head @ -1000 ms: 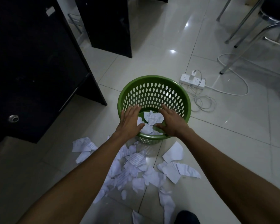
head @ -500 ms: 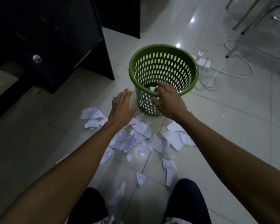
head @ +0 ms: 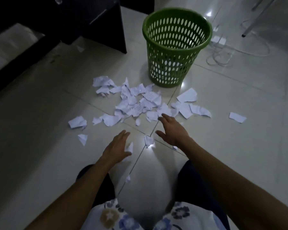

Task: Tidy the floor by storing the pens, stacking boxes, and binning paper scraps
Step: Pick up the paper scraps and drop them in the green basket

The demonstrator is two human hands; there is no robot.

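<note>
Several torn white paper scraps lie scattered on the pale tiled floor in front of a green perforated bin, which stands upright beyond them. My left hand hovers low near a small scrap, fingers apart and empty. My right hand is spread just behind the near edge of the pile, holding nothing. Another small scrap lies between the two hands. No pens or boxes show.
A black desk panel stands at the upper left. A white power strip with coiled cables lies right of the bin, and a chair leg beyond it. My knees and patterned clothing fill the bottom edge.
Both hands have pulled back from the bin's rim toward me, down over the scraps on the floor. The view has tilted downward, so the bin sits farther away.
</note>
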